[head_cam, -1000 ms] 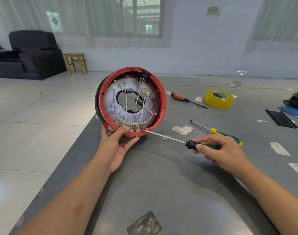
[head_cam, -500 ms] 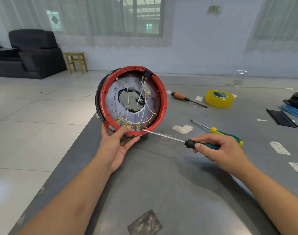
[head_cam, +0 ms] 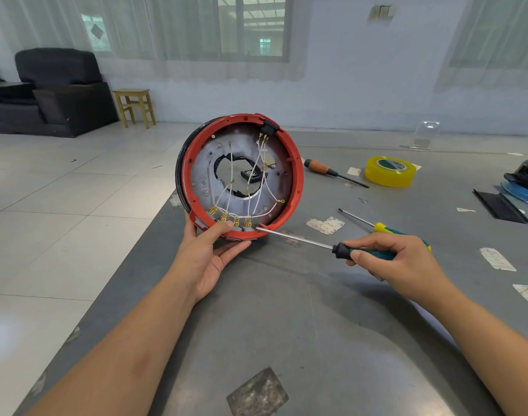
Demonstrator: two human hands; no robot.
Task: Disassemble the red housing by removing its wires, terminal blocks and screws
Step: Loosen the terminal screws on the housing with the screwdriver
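The round red housing (head_cam: 295,187) stands on edge at the table's left side, its open face toward me. White wires (head_cam: 258,163) cross its grey inner plate to several brass terminals (head_cam: 229,219) along the bottom rim. My left hand (head_cam: 208,256) grips the housing's lower rim, thumb over the front edge. My right hand (head_cam: 397,262) holds a green-handled screwdriver (head_cam: 298,241), whose tip touches the rim by the rightmost terminal.
On the grey table (head_cam: 286,325) lie a second yellow-green screwdriver (head_cam: 376,225), a wooden-handled screwdriver (head_cam: 331,172), a yellow tape roll (head_cam: 390,171) and black parts (head_cam: 500,204) at the right. The table's left edge drops to a tiled floor.
The housing has tilted slightly and the screwdriver tip has slid left along the bottom rim toward the terminals. Both hands keep their hold.
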